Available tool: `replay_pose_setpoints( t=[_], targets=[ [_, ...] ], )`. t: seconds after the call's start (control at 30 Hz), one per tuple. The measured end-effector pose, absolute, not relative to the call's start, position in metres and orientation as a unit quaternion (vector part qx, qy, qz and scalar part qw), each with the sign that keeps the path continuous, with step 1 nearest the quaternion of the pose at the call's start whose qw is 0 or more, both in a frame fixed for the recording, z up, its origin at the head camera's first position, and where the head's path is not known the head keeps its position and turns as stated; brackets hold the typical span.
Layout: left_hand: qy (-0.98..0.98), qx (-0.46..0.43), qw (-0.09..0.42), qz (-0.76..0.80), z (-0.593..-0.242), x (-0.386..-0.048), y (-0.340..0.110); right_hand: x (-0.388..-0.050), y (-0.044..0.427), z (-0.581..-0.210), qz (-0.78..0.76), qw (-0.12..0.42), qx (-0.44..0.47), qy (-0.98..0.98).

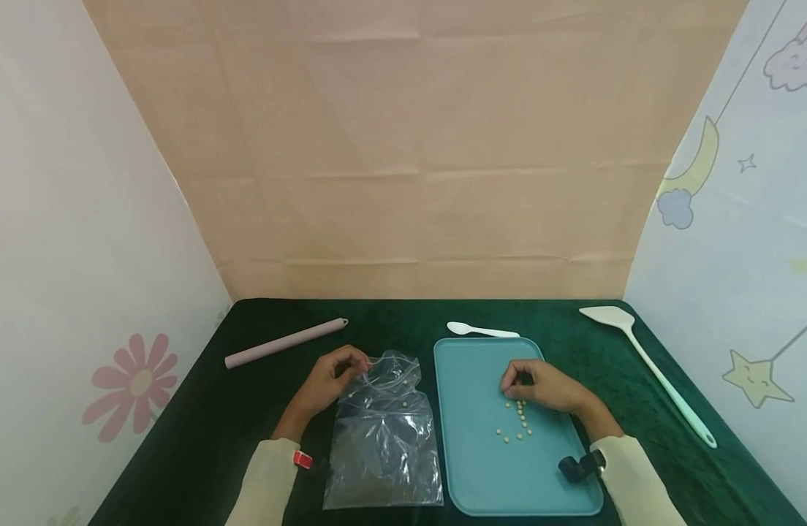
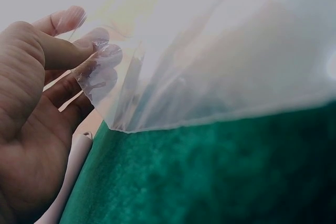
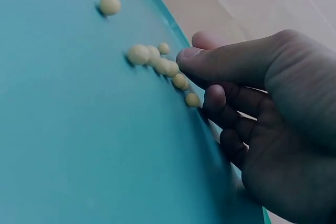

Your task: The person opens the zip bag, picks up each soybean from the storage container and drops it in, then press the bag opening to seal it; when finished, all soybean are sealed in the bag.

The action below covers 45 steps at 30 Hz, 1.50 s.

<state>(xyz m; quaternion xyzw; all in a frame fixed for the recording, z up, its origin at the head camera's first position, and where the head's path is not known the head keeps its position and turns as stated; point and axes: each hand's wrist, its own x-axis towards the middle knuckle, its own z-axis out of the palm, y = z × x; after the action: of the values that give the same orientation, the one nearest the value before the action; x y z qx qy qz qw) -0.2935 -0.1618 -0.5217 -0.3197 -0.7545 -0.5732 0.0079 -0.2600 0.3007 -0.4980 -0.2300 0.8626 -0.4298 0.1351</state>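
My left hand (image 1: 330, 378) pinches the upper left edge of a clear plastic bag (image 1: 385, 460) between thumb and fingers; the grip shows closely in the left wrist view (image 2: 100, 45). One small pale round bean (image 1: 404, 404) shows at the bag's upper part. To the right lies a flat blue tray (image 1: 469, 467) with several more round beans (image 1: 520, 436) scattered on it. Above those beans is my right hand (image 1: 542, 383), its fingers bent and thumb close against the index finger. Right beside its fingertips is a row of beans (image 3: 163, 66). Whether a bean sits between them is hidden.
A pink rod (image 1: 285, 343) with a small loop lies at the back left. Behind the tray is a white spoon (image 1: 482, 331). A long white and pale green spatula (image 1: 653, 365) lies on the right of the dark green cloth (image 1: 384, 321).
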Motion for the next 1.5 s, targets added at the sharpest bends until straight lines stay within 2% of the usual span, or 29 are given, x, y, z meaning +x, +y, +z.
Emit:
replay_pose_setpoints(
  t=[0.17, 0.53, 0.93, 1.2, 1.5],
  targets=[
    [-0.753, -0.323, 0.009, -0.573, -0.52, -0.293, -0.162, -0.259, 0.302, -0.494, -0.433, 0.096, -0.211, 0.871],
    [-0.755, -0.318, 0.009, -0.573, -0.517, -0.291, -0.162, -0.26, 0.293, -0.474, -0.494, 0.013, -0.091, 0.864],
    [-0.755, -0.314, 0.005, -0.576, -0.518, -0.291, -0.162, -0.264, 0.266, -0.453, -0.548, -0.042, -0.104, 0.829],
    [-0.751, -0.318, 0.006, -0.578, -0.52, -0.291, -0.162, -0.278, 0.231, -0.442, -0.566, -0.053, -0.122, 0.814],
    [-0.754, -0.312, 0.005, -0.578, -0.521, -0.293, -0.162, -0.289, 0.193, -0.439, -0.583, -0.018, -0.145, 0.799]
  ],
)
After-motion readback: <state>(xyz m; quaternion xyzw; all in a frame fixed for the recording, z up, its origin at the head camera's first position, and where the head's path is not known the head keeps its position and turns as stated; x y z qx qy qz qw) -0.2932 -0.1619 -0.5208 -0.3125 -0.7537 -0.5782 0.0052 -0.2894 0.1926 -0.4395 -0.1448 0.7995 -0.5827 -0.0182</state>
